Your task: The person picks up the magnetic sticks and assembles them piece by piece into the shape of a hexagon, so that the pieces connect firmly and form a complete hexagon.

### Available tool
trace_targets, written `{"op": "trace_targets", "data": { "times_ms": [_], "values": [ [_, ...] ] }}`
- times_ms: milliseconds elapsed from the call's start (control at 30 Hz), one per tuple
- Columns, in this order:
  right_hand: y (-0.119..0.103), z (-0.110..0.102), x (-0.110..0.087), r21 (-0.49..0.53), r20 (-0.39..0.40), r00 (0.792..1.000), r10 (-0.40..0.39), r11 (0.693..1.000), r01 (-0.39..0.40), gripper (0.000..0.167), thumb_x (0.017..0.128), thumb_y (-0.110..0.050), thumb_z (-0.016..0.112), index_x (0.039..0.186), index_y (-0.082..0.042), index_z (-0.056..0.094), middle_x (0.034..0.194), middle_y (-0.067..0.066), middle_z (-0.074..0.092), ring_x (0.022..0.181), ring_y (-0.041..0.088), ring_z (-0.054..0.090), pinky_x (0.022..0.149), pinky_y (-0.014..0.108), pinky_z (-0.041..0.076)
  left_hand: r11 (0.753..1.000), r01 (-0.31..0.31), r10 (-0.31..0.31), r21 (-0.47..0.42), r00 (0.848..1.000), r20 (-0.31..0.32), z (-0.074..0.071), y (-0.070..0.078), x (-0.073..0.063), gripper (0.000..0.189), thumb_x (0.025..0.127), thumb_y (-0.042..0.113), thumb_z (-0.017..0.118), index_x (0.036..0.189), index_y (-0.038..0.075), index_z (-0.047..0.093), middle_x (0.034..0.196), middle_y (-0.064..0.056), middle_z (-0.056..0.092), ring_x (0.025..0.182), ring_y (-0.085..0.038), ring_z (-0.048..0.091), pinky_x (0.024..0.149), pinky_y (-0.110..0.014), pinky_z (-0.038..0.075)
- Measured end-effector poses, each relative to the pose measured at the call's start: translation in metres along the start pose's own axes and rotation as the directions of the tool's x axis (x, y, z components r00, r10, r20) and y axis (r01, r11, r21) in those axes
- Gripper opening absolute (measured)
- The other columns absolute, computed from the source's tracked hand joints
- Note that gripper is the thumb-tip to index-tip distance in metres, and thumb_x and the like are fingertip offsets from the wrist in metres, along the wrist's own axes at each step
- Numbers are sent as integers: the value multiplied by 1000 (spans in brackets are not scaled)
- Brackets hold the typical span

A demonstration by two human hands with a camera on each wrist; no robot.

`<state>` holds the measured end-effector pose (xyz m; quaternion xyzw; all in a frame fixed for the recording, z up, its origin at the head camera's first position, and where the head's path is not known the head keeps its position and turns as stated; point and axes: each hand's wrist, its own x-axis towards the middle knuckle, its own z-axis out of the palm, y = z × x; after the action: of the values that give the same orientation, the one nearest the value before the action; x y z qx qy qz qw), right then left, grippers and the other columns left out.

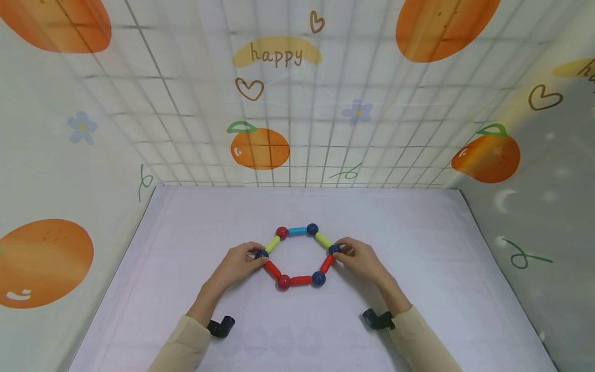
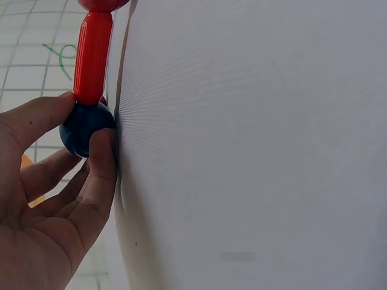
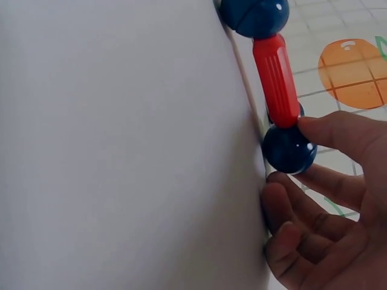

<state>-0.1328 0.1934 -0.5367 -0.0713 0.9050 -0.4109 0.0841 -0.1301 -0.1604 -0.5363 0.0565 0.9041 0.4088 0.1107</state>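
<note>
A six-sided ring of coloured rods and balls, like magnetic building pieces, lies on the white table. My left hand [image 1: 239,263] pinches the blue ball [image 1: 262,254] at the ring's left corner between thumb and fingers. At the opposite corner, my right hand [image 1: 360,258] holds another blue ball [image 3: 290,148] by thumb and fingertips. A red rod [image 2: 93,57] runs from the left ball, and a second red rod [image 3: 276,78] from the right one. The far side has a light blue rod [image 1: 297,231] between a red ball [image 1: 281,232] and a blue ball [image 1: 312,229].
The white table [image 1: 400,217] stretches around the ring on all sides. A printed curtain [image 1: 307,103] with oranges and grid lines stands along the back edge, with more at both sides. Black wrist cameras [image 1: 378,319] sit on both wrists, above the table.
</note>
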Motion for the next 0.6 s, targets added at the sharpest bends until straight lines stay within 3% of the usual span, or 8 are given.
{"op": "trace_targets", "data": {
  "times_ms": [267,600],
  "values": [
    [0,4,-5,9,-3,1000,1,1000,-1,28,91,-27,75,117,-18,68,93,-1,66,80,18,60,66,32,50,1000,-3,3,-5,999,-33,3,-4,-1,41,90,30,77,127,13,68,106,-4,67,77,-16,60,66,-31,51],
    [0,12,-7,13,-14,999,-48,999,48,31,91,-26,76,120,-18,69,96,-1,67,81,18,60,70,33,50,999,-9,6,-44,998,-63,12,2,-2,37,90,27,76,123,11,69,112,-9,65,78,-16,62,67,-29,52]
  ]
}}
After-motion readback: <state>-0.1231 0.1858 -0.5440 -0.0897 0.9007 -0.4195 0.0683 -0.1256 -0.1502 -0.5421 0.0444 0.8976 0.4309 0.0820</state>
